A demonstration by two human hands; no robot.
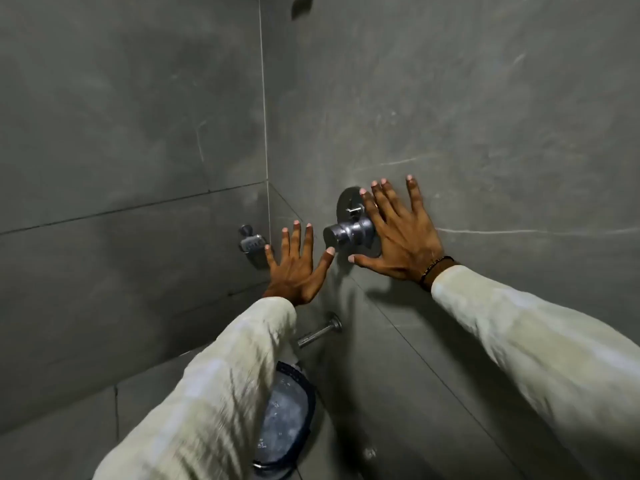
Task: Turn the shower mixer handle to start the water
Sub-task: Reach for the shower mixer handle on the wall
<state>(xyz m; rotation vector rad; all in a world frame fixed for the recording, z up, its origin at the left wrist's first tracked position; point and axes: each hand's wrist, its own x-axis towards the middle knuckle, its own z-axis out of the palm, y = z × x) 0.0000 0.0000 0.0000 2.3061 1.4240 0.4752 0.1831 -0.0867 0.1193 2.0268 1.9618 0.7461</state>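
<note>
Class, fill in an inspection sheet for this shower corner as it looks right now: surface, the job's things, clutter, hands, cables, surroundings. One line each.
Surface: grey tiled wall, marbled, pale grout lines; no running water seen.
Job's things: chrome mixer handle projecting from a round wall plate, ungripped.
Clutter: blue bucket on the floor below; it seems to hold water.
Hands: left hand open, fingers spread, beside the handle; right hand open, flat by the plate, partly covering it.
Cables: nothing seen.
Surroundings: wall spout under the mixer; soap holder on the adjoining wall; dark fitting, blurred, at the top edge.
</note>
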